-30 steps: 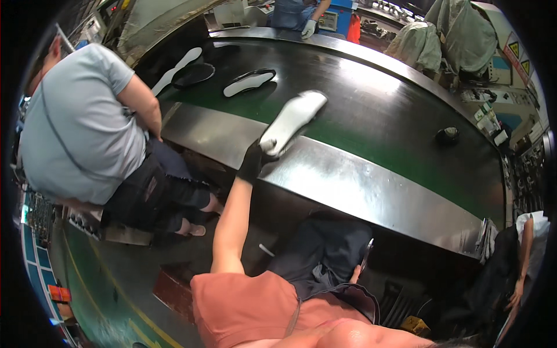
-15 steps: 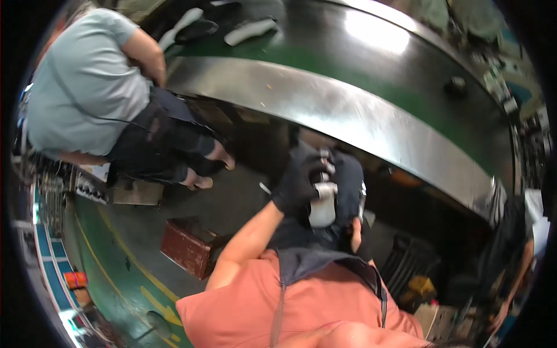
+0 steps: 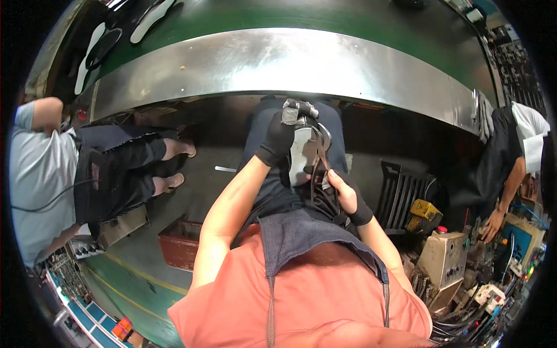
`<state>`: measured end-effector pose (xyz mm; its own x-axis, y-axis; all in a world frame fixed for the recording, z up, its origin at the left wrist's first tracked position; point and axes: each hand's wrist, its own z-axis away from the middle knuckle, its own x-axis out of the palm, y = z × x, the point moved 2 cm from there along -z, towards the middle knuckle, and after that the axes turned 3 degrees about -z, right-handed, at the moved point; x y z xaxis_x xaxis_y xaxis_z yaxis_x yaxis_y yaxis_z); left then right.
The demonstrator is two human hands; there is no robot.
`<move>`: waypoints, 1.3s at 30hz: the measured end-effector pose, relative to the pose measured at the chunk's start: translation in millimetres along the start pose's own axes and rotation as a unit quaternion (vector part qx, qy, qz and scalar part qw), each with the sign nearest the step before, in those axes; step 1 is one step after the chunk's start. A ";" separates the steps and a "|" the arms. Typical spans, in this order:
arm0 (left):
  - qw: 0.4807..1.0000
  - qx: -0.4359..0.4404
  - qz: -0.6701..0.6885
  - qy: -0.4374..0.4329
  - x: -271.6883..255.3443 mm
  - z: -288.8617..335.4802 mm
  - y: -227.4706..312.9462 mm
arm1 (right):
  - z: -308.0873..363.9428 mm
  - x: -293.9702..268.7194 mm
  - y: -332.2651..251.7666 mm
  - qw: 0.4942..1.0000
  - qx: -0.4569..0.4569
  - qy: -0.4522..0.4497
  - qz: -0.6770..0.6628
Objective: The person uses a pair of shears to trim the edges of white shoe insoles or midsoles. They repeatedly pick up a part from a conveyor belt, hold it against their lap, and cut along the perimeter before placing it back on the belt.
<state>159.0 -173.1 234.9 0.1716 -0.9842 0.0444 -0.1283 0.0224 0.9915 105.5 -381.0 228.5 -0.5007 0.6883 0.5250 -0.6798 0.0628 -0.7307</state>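
An unfinished shoe (image 3: 300,155) is held over my lap, its pale grey, sole-shaped face turned up. Dark, glossy upper material (image 3: 318,160) stands loose along its right side. My left hand (image 3: 283,136), in a black glove with silver tape about the fingertips, is closed round the far end of the shoe. Wearing a dark glove that leaves the thumb bare, my right hand (image 3: 350,199) grips the dark material at the near right side. Its other fingers are mostly hidden behind the shoe.
Ahead runs a green conveyor belt (image 3: 243,18) with a metal edge (image 3: 261,64); pale sole-shaped pieces (image 3: 152,21) lie at its far left. A red-brown box (image 3: 177,246) stands left on the floor. Co-workers are at left (image 3: 43,174) and right (image 3: 493,156). Machinery (image 3: 444,258) stands right.
My view has turned, bringing the machinery at right further in. The shoe has swung so its dark upper shows, and my right hand has come up from beside my lap onto it.
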 end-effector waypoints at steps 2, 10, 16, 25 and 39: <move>0.999 0.029 0.029 -0.013 3.7 -4.6 -17.4 | 1.4 -15.1 -11.0 0.998 0.042 -0.051 0.001; 1.000 -0.002 0.019 0.001 26.1 -11.4 -31.5 | -3.7 -62.2 -35.9 0.985 0.101 -0.130 -0.056; 0.999 -0.033 0.022 -0.006 18.0 -12.6 -33.4 | -9.7 -46.1 -17.0 0.943 0.128 -0.135 -0.275; 0.995 -0.050 0.071 0.041 26.0 -12.3 -36.7 | -26.0 -53.1 -61.9 0.980 0.167 -0.104 -0.019; 0.997 -0.070 -0.015 0.014 6.9 -5.3 -57.0 | -47.9 10.5 40.8 0.876 -0.153 0.228 0.397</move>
<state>172.7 -180.3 179.3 0.2011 -0.9794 0.0160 0.0146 0.0193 0.9997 98.2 -336.6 183.3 -0.4368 0.8152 -0.3804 -0.0037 -0.4245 -0.9054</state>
